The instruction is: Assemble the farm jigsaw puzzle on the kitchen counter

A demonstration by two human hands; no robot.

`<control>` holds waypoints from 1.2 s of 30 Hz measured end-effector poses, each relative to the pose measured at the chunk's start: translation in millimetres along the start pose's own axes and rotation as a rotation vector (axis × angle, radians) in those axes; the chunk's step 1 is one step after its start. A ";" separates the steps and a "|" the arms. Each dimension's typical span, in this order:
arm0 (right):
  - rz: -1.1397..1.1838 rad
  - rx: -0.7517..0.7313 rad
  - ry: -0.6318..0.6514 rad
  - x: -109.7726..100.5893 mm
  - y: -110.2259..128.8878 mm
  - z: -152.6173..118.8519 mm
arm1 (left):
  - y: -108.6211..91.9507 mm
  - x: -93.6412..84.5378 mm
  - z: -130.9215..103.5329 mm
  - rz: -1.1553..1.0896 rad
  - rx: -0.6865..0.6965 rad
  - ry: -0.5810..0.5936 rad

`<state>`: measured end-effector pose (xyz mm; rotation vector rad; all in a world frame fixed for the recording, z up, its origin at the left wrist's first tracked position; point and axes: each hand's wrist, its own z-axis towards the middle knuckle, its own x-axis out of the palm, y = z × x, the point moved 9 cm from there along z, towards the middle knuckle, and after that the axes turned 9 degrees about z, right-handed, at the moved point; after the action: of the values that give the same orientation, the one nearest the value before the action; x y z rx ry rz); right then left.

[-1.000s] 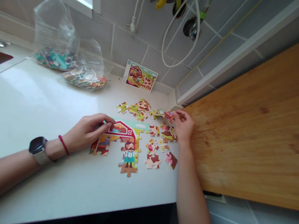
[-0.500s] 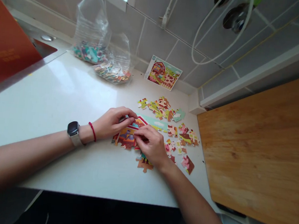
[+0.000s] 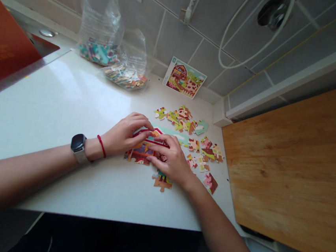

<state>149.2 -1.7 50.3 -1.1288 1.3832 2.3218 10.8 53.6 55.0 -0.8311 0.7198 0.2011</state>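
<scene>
A partly joined jigsaw picture (image 3: 140,152) with a red barn lies flat on the white counter. My left hand (image 3: 130,134) rests at its upper left edge, fingers curved and apart, holding nothing visible. On the barn's right side lies my right hand (image 3: 172,158), its fingers spread over the pieces. Below that hand a joined brown and green piece (image 3: 162,183) sticks out. Loose pieces are scattered to the right, among them a pink and brown one (image 3: 210,182), and a small heap (image 3: 182,118) lies behind the hands.
A picture card (image 3: 184,78) of the farm leans against the tiled wall. Two clear bags (image 3: 98,52) (image 3: 126,76) of pieces stand at the back left. An orange package (image 3: 9,43) is at the far left, a wooden board (image 3: 295,166) at the right. A white cable hangs above.
My right hand has opened from a pinch, its fingers now spread over the barn pieces. My left hand stays at the barn's upper left. The view has shifted slightly.
</scene>
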 end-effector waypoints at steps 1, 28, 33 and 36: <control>-0.001 0.000 0.009 0.2 0.5 0.1 | 0.0 0.3 -0.2 0.000 0.003 -0.002; -0.053 0.337 -0.092 -22.3 -40.8 -7.3 | -2.7 19.4 -6.5 0.096 0.089 0.169; -0.073 0.337 -0.067 -20.0 -39.8 -6.8 | 0.6 24.0 -9.2 0.141 0.088 0.198; -0.066 0.284 -0.044 -20.1 -33.4 -5.1 | 1.3 24.5 -9.7 0.138 0.091 0.195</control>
<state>183.1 15.9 41.0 -1.0152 1.5718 2.0127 23.6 44.7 33.8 -0.7206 0.9641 0.2110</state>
